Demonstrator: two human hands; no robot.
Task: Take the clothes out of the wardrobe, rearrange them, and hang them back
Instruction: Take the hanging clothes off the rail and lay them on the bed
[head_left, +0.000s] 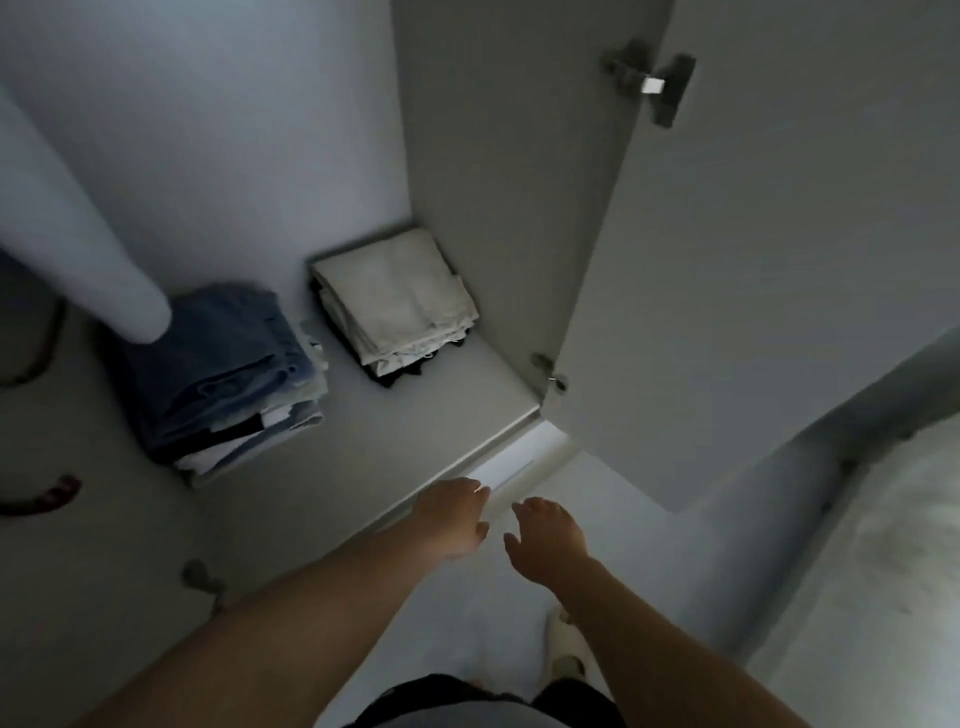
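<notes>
Two stacks of folded clothes lie on the wardrobe's white shelf. The left stack has blue denim on top with white and dark pieces below. The right stack is cream cloth over dark pieces, pushed into the back right corner. My left hand reaches out with relaxed fingers just over the shelf's front edge and holds nothing. My right hand hovers beside it, fingers spread, also holding nothing. Both hands are well short of the stacks.
The wardrobe door stands open on the right, with hinges on its inner face. A pale hanging garment's sleeve dips in from the upper left. A bed or mattress edge lies at the lower right. Floor shows below.
</notes>
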